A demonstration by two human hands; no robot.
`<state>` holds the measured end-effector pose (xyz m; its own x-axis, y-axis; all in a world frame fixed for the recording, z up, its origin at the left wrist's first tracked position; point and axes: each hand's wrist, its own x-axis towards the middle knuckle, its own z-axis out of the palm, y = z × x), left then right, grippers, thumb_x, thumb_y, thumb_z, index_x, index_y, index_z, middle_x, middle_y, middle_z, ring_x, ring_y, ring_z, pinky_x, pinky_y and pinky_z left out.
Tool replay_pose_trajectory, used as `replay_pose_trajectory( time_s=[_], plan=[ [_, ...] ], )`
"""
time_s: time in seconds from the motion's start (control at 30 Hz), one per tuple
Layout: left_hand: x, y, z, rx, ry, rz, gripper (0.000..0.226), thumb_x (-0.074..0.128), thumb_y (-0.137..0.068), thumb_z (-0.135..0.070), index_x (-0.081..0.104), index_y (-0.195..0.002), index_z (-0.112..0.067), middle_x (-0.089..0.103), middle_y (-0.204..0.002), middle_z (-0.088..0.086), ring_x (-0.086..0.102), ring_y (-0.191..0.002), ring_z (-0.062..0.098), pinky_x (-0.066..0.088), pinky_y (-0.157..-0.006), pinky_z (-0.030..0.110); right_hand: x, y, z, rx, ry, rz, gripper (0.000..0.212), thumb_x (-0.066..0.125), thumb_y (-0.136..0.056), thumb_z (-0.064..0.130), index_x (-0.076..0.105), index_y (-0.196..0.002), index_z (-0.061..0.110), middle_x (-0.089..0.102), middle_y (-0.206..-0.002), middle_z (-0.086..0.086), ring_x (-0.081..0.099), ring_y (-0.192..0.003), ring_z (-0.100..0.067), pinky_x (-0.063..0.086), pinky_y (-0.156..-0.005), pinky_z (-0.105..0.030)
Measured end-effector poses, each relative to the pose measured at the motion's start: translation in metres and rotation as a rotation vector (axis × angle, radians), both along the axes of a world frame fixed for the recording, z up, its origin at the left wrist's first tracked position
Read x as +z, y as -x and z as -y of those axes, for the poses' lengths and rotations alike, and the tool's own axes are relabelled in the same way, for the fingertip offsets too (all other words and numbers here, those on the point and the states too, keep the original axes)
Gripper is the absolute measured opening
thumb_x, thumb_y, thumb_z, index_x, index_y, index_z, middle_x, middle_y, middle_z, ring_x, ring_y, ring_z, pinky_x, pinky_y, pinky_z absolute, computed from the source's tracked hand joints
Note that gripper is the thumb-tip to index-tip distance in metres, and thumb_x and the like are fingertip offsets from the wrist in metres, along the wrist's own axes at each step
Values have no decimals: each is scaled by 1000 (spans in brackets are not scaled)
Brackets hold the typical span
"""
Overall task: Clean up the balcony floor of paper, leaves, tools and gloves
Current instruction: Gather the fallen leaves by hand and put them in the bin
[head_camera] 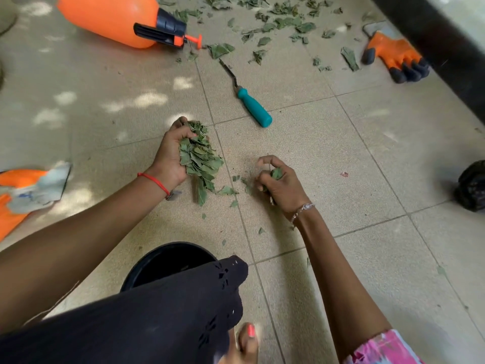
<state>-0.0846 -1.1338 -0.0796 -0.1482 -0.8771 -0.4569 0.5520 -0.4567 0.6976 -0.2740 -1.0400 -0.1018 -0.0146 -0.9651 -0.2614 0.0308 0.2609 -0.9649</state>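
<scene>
My left hand (pixel 170 153) grips a thick bunch of green leaves (pixel 200 156) just above the tiled floor. To its right, my right hand (pixel 280 182) is curled round a few small leaf pieces (pixel 276 173) low over the tiles. Loose leaf scraps (pixel 228 191) lie between the two hands. Many more torn leaves (pixel 278 24) are scattered at the far middle of the floor. A hand tool with a teal handle (pixel 254 106) lies beyond my hands. An orange and black glove (pixel 396 57) lies at the far right.
An orange pump sprayer (pixel 112 18) lies on its side at the far left. Another orange glove with a piece of paper (pixel 39 187) on it is at the left edge. A black bucket (pixel 162 261) stands below my hands, partly behind my dark garment. A dark object (pixel 472 185) is at the right edge.
</scene>
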Motion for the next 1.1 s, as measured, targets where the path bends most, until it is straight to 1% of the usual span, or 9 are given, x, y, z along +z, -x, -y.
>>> replay_pose_trajectory(
  time_s=[0.1,0.17,0.27,0.5,0.6,0.73,0.83,0.93,1.1],
  plan=[
    [-1,-1,0,12,-15,-3,35,32,-84,6,41,-65,-22,44,-67,-3,47,-60,16,42,-53,18,0,-11,0,136,33,-285,27,57,-88,6,57,-112,18,47,-59,2,36,-51,-9,32,-47,-17],
    [-1,-1,0,18,-20,-2,35,31,-85,6,41,-66,-22,44,-68,-3,47,-59,16,42,-53,17,1,-23,1,261,24,-562,37,66,-84,24,54,-118,15,54,-69,3,44,-56,-6,35,-52,-14],
    [0,0,-1,17,-17,-5,36,30,-85,6,42,-67,-22,45,-66,-3,47,-59,15,42,-53,18,3,-39,-1,424,10,-1056,49,62,-82,45,48,-119,16,62,-95,-7,59,-84,-21,45,-67,-29],
    [0,1,0,12,-18,22,35,30,-85,6,42,-69,-23,44,-72,-2,47,-63,16,42,-55,20,-2,-41,-8,463,206,-1226,29,39,-99,32,51,-109,7,64,-100,-12,62,-90,-30,47,-71,-36],
    [1,3,1,7,-24,33,34,31,-84,5,44,-70,-23,47,-72,-1,50,-62,16,43,-56,21,-6,-33,-6,418,198,-1106,27,42,-98,29,52,-105,5,62,-89,-10,59,-76,-23,46,-64,-31],
    [2,9,2,3,-12,1,35,31,-82,6,44,-68,-23,46,-69,-2,48,-63,16,43,-55,20,6,-20,4,165,65,-486,15,52,-94,22,58,-89,9,51,-62,10,43,-50,-2,33,-46,-8],
    [4,15,7,20,-13,-16,35,31,-83,6,45,-69,-23,48,-72,-2,48,-66,16,46,-55,21,13,-7,18,16,40,-154,17,55,-92,20,59,-80,9,46,-45,14,39,-37,0,32,-39,-12],
    [13,23,11,38,-30,-58,35,32,-84,5,45,-68,-24,48,-73,-2,48,-65,15,45,-55,20,19,6,35,-72,30,70,18,54,-93,18,56,-78,7,44,-43,13,36,-35,-3,29,-38,-14],
    [38,58,10,99,-114,-114,32,35,-86,1,42,-69,-25,51,-68,-2,51,-64,16,47,-56,20,42,16,43,-221,-41,317,37,49,-95,16,43,-59,16,38,-42,9,31,-32,-4,23,-39,-13]
  ],
)
